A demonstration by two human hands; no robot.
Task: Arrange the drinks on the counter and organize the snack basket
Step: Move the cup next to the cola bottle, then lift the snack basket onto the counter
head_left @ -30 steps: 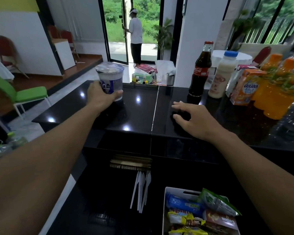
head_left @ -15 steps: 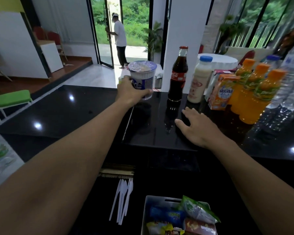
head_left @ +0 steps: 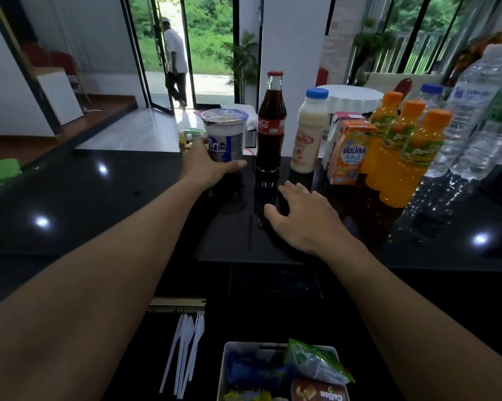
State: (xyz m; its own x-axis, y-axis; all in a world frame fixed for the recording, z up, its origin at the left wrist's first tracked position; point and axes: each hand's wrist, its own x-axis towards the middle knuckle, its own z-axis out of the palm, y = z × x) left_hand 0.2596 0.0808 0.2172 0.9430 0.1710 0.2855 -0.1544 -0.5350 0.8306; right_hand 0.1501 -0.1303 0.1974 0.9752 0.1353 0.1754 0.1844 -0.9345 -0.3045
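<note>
My left hand [head_left: 206, 166] grips a sealed plastic cup [head_left: 226, 134] with a blue and white label, standing at the far edge of the black counter [head_left: 99, 204], just left of a cola bottle [head_left: 271, 123]. To the right stand a milk bottle [head_left: 309, 131], an orange carton [head_left: 351, 151], three orange juice bottles [head_left: 408, 157] and clear water bottles [head_left: 472, 111]. My right hand [head_left: 302, 218] rests flat on the counter, fingers spread, holding nothing. The white snack basket [head_left: 229, 354] with packets sits at the bottom edge.
White plastic forks and spoons [head_left: 186, 348] lie left of the basket on a lower shelf. A pink carton [head_left: 343, 117] stands behind the orange one. Small items [head_left: 190, 137] sit beyond the counter. A person [head_left: 174, 62] walks out the far doorway.
My left hand has carried the cup rightward along the counter to beside the cola bottle. My view has shifted right. My right hand has stayed flat on the counter.
</note>
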